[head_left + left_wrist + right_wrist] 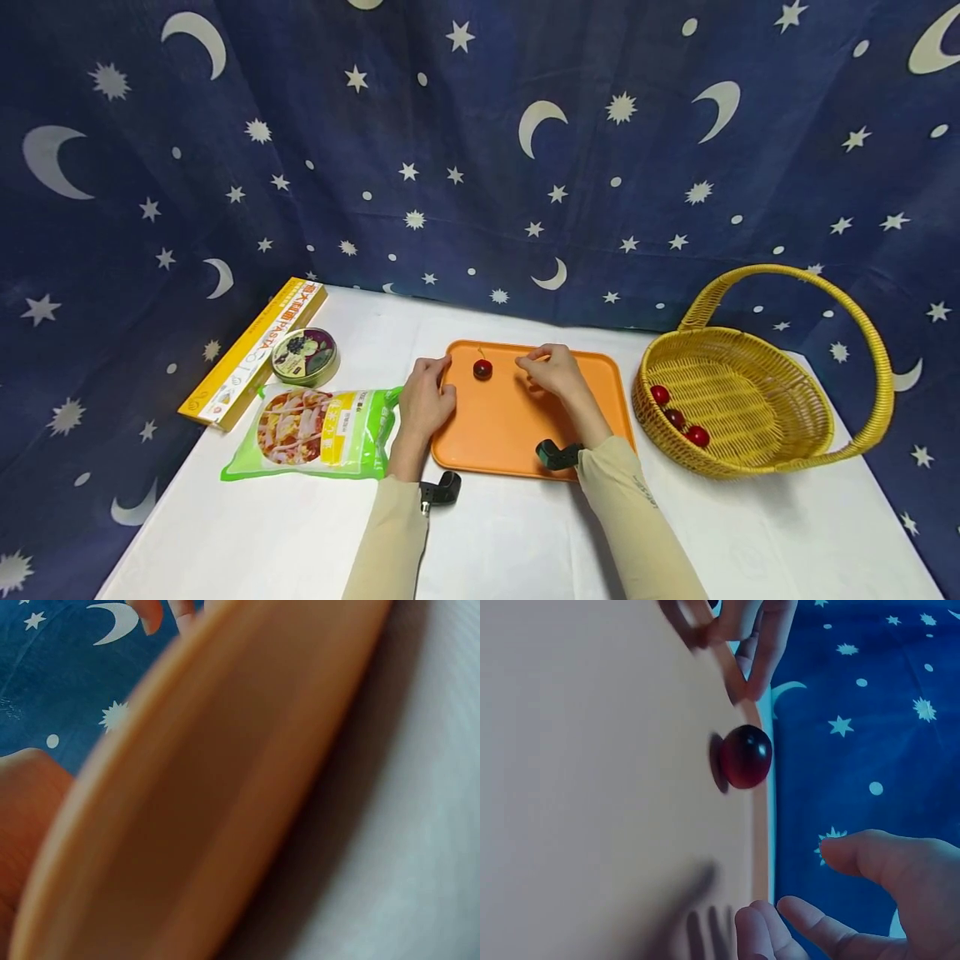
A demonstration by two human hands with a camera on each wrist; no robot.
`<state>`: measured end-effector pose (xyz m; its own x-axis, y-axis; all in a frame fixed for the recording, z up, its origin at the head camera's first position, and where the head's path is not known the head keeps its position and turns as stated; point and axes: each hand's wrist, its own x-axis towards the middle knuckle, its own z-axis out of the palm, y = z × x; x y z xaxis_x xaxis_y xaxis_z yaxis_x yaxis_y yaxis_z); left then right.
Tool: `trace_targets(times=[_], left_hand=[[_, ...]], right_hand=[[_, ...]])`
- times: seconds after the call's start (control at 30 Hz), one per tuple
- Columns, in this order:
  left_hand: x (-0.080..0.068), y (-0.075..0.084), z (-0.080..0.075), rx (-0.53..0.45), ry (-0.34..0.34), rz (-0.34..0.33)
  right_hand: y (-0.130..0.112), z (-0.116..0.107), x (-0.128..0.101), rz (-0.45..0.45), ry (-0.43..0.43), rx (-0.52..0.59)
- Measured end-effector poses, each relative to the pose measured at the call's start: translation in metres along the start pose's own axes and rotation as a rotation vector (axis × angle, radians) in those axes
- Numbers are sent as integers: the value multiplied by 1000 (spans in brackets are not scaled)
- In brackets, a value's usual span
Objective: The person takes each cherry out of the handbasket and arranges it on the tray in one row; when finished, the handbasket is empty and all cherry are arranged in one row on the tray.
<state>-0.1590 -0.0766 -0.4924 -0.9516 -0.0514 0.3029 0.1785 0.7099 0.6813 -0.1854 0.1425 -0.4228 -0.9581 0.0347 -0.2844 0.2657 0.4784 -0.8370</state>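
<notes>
My right hand (551,372) makes no grip yet: its fingers hang loosely curled over the orange tray (517,433), holding nothing, with the cherry (482,368) lying just beside them near the tray's far edge. My left hand (423,404) rests curled over the tray's left rim, steadying it, and I judge it should stay there. From the left wrist, only the blurred tray rim (225,787) and white table (420,847) show. From the right wrist, the cherry (745,756) sits free by the rim, thumb and fingers (810,930) apart; a light pinch would suit it best.
</notes>
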Motion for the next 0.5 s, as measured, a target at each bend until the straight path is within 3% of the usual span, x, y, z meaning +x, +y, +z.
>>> trace_targets(times=[0.37, 0.5], left_hand=[[0, -1, 0, -3, -6, -6], [1, -1, 0, -5, -5, 0]], right_hand=[[2, -26, -4, -73, 35, 10], [0, -38, -8, -85, 67, -49]])
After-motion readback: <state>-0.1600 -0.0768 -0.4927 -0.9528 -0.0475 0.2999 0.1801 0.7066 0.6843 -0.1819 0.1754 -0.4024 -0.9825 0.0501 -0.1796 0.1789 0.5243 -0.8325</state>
